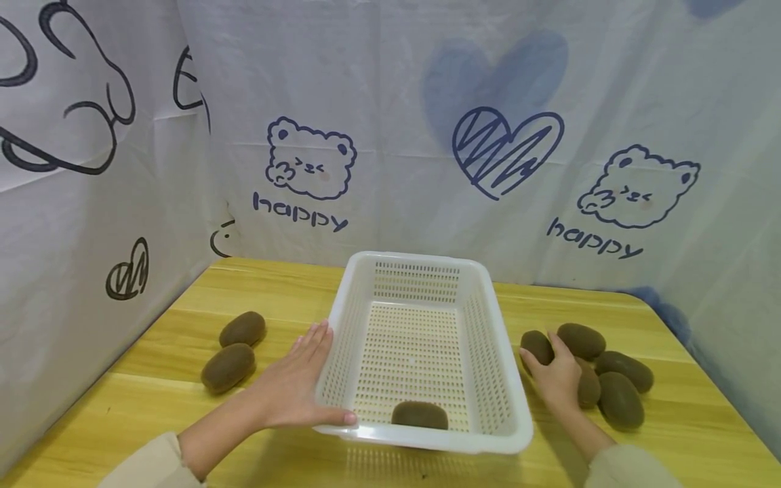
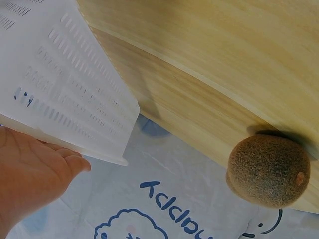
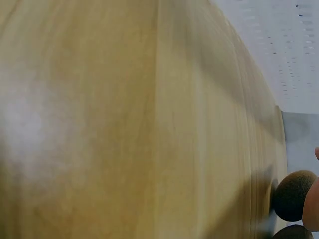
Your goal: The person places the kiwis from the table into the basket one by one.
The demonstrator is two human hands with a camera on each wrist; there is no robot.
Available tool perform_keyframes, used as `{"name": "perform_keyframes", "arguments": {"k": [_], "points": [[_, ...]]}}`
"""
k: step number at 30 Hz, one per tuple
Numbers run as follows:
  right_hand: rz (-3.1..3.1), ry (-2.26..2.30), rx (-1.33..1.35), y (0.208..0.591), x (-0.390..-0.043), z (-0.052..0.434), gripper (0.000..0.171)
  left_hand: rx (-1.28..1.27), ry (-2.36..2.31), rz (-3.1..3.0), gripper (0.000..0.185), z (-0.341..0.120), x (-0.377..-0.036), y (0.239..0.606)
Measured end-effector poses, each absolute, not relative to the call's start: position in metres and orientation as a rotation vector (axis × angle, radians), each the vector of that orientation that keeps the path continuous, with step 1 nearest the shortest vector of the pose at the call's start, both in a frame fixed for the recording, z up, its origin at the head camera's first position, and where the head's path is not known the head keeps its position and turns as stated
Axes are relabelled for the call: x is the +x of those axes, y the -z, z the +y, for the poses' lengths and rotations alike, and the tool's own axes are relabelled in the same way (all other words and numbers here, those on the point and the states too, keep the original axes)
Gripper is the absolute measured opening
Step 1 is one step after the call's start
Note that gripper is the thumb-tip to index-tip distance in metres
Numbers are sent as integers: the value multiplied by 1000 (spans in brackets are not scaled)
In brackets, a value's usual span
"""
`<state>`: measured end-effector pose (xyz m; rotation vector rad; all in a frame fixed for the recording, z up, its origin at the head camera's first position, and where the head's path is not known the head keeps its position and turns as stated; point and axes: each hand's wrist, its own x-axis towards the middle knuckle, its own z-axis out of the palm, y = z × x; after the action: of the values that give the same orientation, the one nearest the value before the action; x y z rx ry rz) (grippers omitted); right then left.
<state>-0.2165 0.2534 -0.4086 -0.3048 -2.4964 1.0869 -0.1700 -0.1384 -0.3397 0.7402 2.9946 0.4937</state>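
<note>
Table (image 1: 152, 407): pale yellow wood, plank grain, lying under both hands. Backdrop (image 1: 427, 102): white cloth on the far and left sides, printed with bears, hearts and the word "happy".

Basket (image 1: 506, 400): white perforated plastic, rectangular, standing between the two hands. One kiwi (image 1: 419, 415) lies inside it at the near wall, just right of the left thumb.

Left hand (image 1: 293, 386): fingers straight and flat along the basket's left wall, thumb laid on the near rim; it steadies the basket without curling round it. Two loose kiwis (image 1: 234, 352) lie on the table just left of this hand (one shows in the left wrist view).

Right hand (image 1: 558, 379): resting on a cluster of kiwis just right of the basket, fingers bent over the nearest fruit (image 1: 537, 346). Whether it is gripped or only touched cannot be told. Other kiwis (image 1: 616, 386) lie beside and beyond this hand.
</note>
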Motion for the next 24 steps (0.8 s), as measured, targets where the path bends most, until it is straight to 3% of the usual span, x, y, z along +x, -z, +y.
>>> {"name": "perform_keyframes", "arguments": {"k": [24], "points": [[-2694, -1117, -314, 413, -226, 254, 68, 731, -504, 2980, 126, -138, -170, 341]]}}
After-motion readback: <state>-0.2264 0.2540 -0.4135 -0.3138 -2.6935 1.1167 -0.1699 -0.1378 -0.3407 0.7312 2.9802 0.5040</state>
